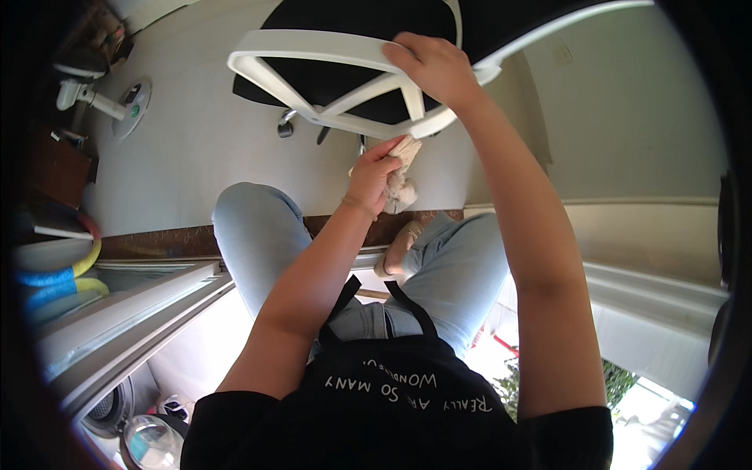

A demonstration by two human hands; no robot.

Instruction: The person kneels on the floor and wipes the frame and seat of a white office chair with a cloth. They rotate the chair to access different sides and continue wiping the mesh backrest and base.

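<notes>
My right hand (437, 70) grips the white plastic armrest (311, 47) of an office chair, fingers curled over its edge. Below it, my left hand (376, 176) holds a bunched beige cloth (402, 170), whose upper end touches or nearly touches the lower bend of the armrest frame. The chair's black seat (364, 17) shows behind the frame. A caster (285, 128) and part of the metal base are visible under it; the rest of the base is hidden.
A white fan-like stand with a round base (131, 108) is on the floor at left. Nearby are a brown box (56, 164) and blue-yellow foam-like rings (59, 285). A sliding door frame (141, 305) and dark threshold (164, 244) run near my legs. A front-loading washer (150, 437) stands lower left.
</notes>
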